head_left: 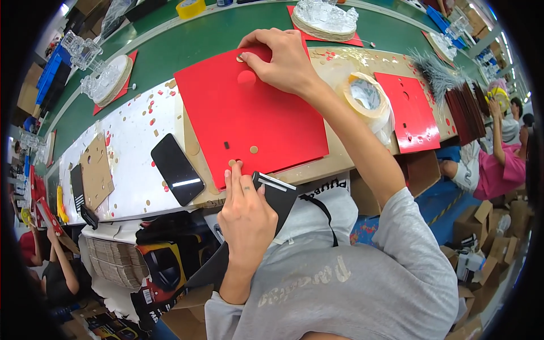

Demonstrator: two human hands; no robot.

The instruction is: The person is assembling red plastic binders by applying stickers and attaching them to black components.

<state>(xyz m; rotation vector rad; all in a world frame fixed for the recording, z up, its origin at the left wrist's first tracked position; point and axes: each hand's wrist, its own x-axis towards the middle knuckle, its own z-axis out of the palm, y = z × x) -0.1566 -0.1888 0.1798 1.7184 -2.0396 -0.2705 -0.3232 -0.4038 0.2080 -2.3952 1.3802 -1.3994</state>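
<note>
The red sheet (263, 116) is lying flat before you at a slant on the workbench (344, 156), and it is spanning the space between your two hands, its broad middle staying bare of both. Your right hand (283, 62) is reaching across to the far edge, bending at the knuckles, with the thumb and index finger closing around a small tan round spot (239, 58) near that edge; you cannot tell from here whether the fingertips are pinching a loose disc or only touching the sheet. A lighter red circle (246, 78) is showing just beside your thumb. Your left hand (247, 212) is sitting at the near edge, loosely spread and gripping nothing, its foremost fingertips resting on the sheet next to another tan round spot (232, 162). A dark oblong slot (226, 145) is lying just beyond those fingertips. To the left of the sheet, a black smartphone (177, 170) is resting face up, and farther left a brown cardboard panel (96, 171) is lying on the white covering (133, 133). To the right, past your forearm, a tape roll (365, 97) is lying near a second red sheet (416, 116) with openings in it. Beyond the workbench, a green conveyor belt (187, 51) is running across the view, carrying clear plastic pieces (326, 12) on a round base.
</note>
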